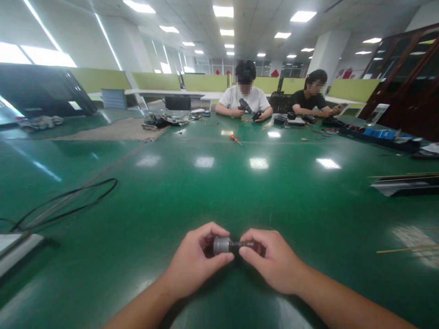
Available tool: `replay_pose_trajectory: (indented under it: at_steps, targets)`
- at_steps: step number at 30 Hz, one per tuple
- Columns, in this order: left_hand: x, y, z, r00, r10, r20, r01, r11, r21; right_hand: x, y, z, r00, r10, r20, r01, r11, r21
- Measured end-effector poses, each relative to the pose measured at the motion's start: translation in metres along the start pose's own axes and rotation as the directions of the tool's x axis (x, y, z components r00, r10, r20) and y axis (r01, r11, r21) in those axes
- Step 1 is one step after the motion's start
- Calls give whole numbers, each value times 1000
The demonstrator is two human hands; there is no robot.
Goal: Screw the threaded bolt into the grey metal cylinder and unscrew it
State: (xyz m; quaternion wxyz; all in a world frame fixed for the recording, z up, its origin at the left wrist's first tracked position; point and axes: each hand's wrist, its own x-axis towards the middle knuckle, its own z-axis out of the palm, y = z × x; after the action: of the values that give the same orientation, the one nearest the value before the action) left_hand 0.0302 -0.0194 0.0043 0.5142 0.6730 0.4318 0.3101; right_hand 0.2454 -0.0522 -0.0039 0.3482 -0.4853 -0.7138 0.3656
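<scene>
Low over the green table, both hands are on one small metal tool part: a grey metal cylinder (222,246) with a thin dark shank (236,245) pointing right, rather like a hole saw. My left hand (197,258) curls round the wide cylinder, thumb on the near side and fingers on the far side. The shank's right end lies between the thumb and fingers of my right hand (270,260). Where the cylinder meets my left palm is hidden. The piece lies roughly level, sideways in front of me.
The glossy green table (206,192) spreads ahead. A black cable loop (103,187) lies left, near a pale flat object (17,251). A red screwdriver (235,139) rests farther off. Thin rods and a dark tray (404,186) are right. Two people sit opposite, one holding a drill (244,106).
</scene>
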Motion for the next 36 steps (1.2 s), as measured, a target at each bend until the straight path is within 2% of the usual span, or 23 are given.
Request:
replay_pose_trajectory:
  at_steps: [26,36]
  targets:
    - [0,1,0,1000,13,-1,-13,1000,-24,2,-1,1,999,14,-29,-14,1000,18]
    - [0,-2,-1,1000,18,-7,-18,999,33,1,2,1,999,18,-41,-17,1000,7]
